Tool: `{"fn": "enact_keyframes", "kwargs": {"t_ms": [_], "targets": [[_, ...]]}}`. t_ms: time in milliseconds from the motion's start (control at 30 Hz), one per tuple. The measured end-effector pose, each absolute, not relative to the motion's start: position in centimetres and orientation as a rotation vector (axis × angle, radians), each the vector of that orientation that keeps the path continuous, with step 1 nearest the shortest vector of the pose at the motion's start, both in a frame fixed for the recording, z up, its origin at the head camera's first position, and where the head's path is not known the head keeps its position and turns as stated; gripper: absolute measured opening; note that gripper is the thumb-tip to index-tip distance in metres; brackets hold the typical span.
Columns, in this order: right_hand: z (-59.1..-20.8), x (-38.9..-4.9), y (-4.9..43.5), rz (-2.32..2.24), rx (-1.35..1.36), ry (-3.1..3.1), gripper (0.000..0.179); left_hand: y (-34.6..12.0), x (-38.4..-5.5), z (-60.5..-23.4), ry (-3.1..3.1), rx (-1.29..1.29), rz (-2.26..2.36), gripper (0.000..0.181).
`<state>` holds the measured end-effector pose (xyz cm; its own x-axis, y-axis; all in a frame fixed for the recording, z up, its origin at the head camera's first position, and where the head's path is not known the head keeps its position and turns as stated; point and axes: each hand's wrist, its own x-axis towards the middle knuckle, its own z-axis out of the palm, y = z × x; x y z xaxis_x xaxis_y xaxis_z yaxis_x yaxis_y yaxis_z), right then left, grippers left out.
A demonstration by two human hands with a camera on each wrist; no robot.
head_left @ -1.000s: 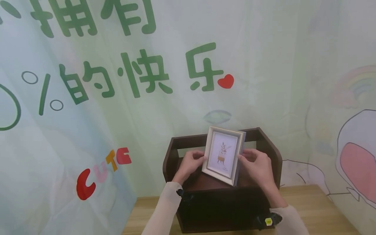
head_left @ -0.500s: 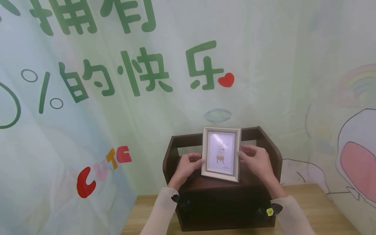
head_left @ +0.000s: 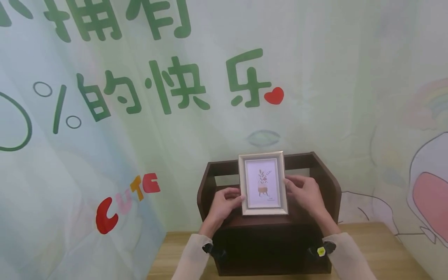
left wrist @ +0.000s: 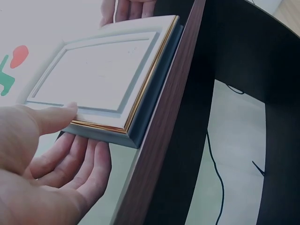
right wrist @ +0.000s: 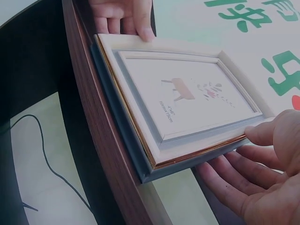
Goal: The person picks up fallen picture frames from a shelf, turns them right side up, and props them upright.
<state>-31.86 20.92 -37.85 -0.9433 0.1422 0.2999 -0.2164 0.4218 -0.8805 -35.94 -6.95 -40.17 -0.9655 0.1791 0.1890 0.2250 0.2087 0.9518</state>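
A cream picture frame (head_left: 263, 183) with a gold edge stands nearly upright on the upper shelf of a dark brown wooden rack (head_left: 273, 249). Inside it is a print of a potted plant. My left hand (head_left: 222, 208) pinches its left side, thumb on the front border and fingers behind. On the opposite side, my right hand (head_left: 308, 196) pinches the frame the same way. Both wrist views show the lower edge of the frame (left wrist: 115, 117) at the shelf's reddish-brown front board (right wrist: 105, 131); whether it bears fully on the shelf cannot be told.
The rack stands on a light wooden tabletop (head_left: 378, 249). A printed curtain (head_left: 325, 97) with green characters hangs behind and on both sides. Below the shelf is a dark open compartment, and a thin black cable (left wrist: 218, 173) shows past the rack in the left wrist view.
The picture frame has turned from a clockwise-leaning tilt to nearly level and faces forward. It has shifted slightly left against the rack. Both hands have kept hold of its sides.
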Motion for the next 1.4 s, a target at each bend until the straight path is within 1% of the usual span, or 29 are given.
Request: {"fn": "enact_keyframes", "kwargs": {"t_ms": [267, 667, 833, 1000, 1133, 1267, 1400], "targets": [[-38.1, -32.0, 21.4, 1.481, 0.058, -2.354, 0.045, -6.4, -35.6, -40.5, -2.391, -0.417, -1.926, 0.039], [-38.3, -32.4, 21.5, 1.499, 0.065, -2.358, 0.045, -6.5, -35.5, -40.5, -2.384, -0.416, -1.937, 0.040], [-38.1, -32.1, 21.7, 1.463, 0.057, -2.376, 0.043, -6.3, -34.9, -40.2, -2.414, -0.404, -1.843, 0.040], [-37.8, -30.3, 21.8, 1.319, 0.045, -2.404, 0.043, -6.6, -33.3, -39.1, -2.492, -0.400, -1.571, 0.040], [-36.9, -28.1, 22.2, 1.182, 0.046, -2.433, 0.047, -7.5, -31.4, -37.4, -2.507, -0.484, -1.371, 0.039], [-36.3, -26.1, 22.8, 1.085, 0.077, -2.429, 0.055, -8.7, -29.2, -35.6, -2.484, -0.581, -1.139, 0.030], [-36.3, -24.3, 23.6, 1.018, 0.115, -2.368, 0.050, -10.4, -27.1, -34.4, -2.424, -0.675, -0.778, 0.026]]}}
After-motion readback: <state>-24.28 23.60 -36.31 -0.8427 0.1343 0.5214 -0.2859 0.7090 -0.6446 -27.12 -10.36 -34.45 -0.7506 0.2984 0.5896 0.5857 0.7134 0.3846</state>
